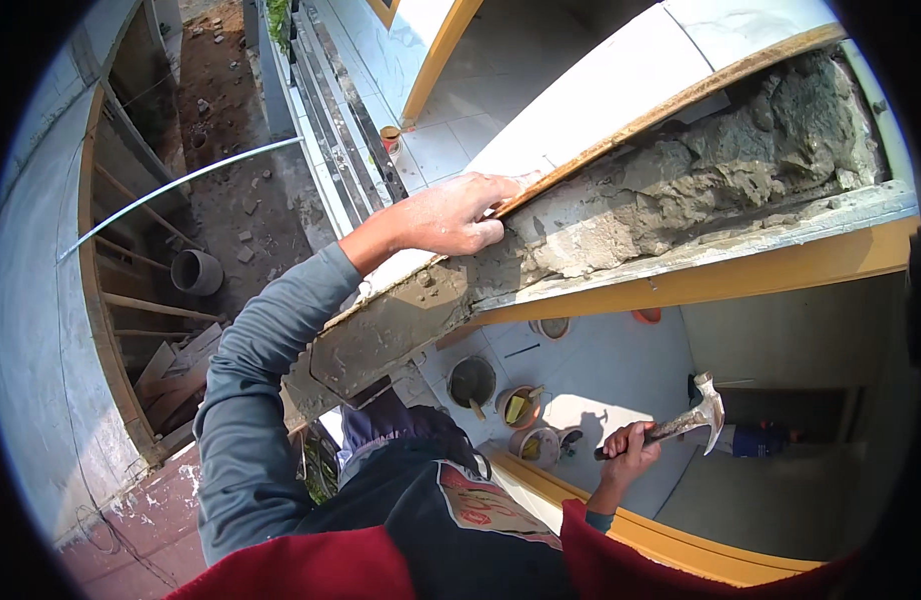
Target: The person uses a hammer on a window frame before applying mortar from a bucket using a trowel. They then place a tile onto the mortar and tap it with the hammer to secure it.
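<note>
My left hand (451, 215) reaches across the top of a wall, its fingers closed over the brown edge of a white tile (601, 80). Thumb and fingers lie on either side of that edge. Beside the tile runs a channel filled with rough grey mortar (721, 180), wet-looking and lumpy toward the far right. My right hand (631, 452) is wrapped round the dark handle of a claw hammer (709, 412). It holds the hammer low on the right, apart from the wall, with the metal head pointing away from my body.
Far below stand several buckets, one holding grey mix (472, 382), on a white tiled floor (621, 350). A yellow-orange frame (741, 275) runs beneath the mortar. At left, a pale pipe (181, 180) crosses above a dirt passage. Another person (756, 440) is at lower right.
</note>
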Demonstrator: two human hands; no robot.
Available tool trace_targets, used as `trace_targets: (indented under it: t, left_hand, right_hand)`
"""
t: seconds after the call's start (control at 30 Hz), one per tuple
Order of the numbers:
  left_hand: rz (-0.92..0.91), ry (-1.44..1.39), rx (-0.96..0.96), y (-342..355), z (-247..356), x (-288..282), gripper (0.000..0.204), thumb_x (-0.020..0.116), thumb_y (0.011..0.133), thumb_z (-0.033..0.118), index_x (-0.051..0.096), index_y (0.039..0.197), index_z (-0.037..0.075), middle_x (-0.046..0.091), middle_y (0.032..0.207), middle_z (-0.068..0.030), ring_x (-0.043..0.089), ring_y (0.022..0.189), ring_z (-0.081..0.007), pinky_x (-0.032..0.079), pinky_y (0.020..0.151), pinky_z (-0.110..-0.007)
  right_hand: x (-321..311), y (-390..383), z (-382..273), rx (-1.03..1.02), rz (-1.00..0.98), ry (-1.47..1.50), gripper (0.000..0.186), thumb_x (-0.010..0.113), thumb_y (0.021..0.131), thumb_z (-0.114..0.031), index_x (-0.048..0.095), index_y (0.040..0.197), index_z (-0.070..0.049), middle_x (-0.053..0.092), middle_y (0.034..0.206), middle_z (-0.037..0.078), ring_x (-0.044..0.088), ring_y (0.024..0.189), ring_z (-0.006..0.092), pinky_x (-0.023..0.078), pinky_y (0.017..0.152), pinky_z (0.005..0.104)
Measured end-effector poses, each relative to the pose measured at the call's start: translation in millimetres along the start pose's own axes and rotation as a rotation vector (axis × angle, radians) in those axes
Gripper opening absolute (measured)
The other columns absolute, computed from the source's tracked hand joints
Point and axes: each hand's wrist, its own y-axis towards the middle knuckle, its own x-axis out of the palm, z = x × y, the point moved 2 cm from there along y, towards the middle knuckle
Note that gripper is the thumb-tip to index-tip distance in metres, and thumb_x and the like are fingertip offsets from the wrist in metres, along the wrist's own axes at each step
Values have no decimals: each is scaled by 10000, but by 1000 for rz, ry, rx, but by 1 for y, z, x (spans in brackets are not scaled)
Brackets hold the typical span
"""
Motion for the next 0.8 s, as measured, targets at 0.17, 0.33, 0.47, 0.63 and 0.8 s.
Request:
trace_targets:
  t: [0.17,0.33,0.47,0.63,0.8]
  left_hand:
    - [-74,0,139,7,0,-4,662,534,798,149,440,1423,-48,573,1240,-277,543,1157,-420,413,1048,-453]
    - [-64,-75,171,9,-1,-4,692,533,745,137,453,1414,-20,566,1114,-244,565,1048,-415,450,949,-475]
    - [-151,-109,76,9,-5,-8,704,534,756,161,434,1436,6,518,1178,-228,569,1053,-411,450,960,-472]
    - [-62,-209,86,10,-1,0,692,554,755,149,462,1425,3,486,1298,-206,527,1176,-375,431,1028,-427]
    - [-8,-317,83,11,1,-1,680,603,757,163,500,1412,9,476,1368,-174,480,1269,-341,380,1099,-394]
  right_hand:
    - [20,-4,0,142,33,-31,146,615,986,-133,481,996,-76,415,652,-10,384,482,61,339,411,230]
    - [41,6,-14,162,22,-75,191,625,972,-164,469,930,-61,407,611,-5,375,464,77,341,413,249]
    - [39,17,-63,-24,-58,-162,242,663,949,-194,471,885,-62,395,593,-8,381,440,76,339,400,234]
    - [57,10,-194,-119,-221,-600,348,807,813,-211,519,910,-41,531,728,27,501,627,102,443,599,260]
    - [146,7,-282,-135,-435,-1102,737,886,740,-268,528,1305,43,640,1153,149,609,1034,230,468,925,328]
